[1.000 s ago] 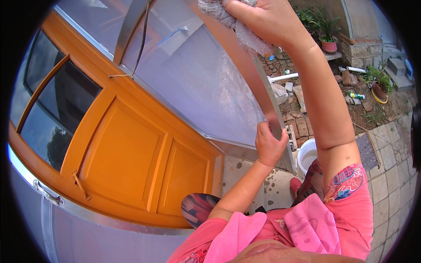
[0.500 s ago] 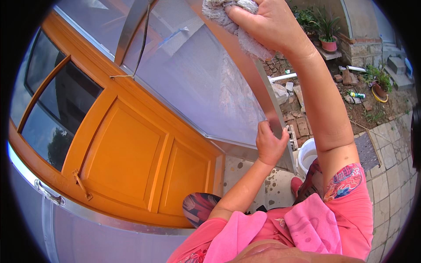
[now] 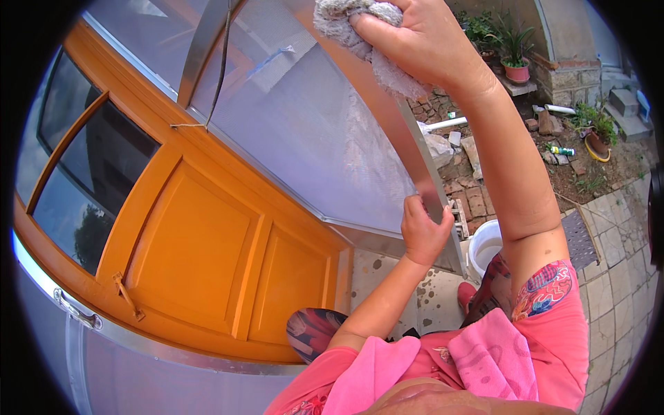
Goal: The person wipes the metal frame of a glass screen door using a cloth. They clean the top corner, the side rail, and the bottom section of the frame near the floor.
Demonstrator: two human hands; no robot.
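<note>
My right hand [image 3: 432, 45] is raised at the top of the view, its fingers wrapped round a bunched grey cloth [image 3: 340, 26]. The cloth lies against the upper part of a shiny metal door frame [image 3: 391, 128], and a loose end hangs below my palm. Lower down, my left hand [image 3: 423, 232] grips the edge of that same frame, thumb on one side and fingers on the other. Inside the frame stretches a pale, see-through mesh panel [image 3: 304, 131].
An orange wooden door [image 3: 197, 242] with dark glass stands to the left. By my feet is a white bucket [image 3: 485, 249]. Bricks, a white pipe [image 3: 446, 124] and potted plants [image 3: 515, 69] lie beyond, to the right. A dark cord [image 3: 223, 69] hangs across the panel.
My right hand and the grey cloth have shifted slightly to the left along the frame. My left hand keeps its grip on the frame's edge.
</note>
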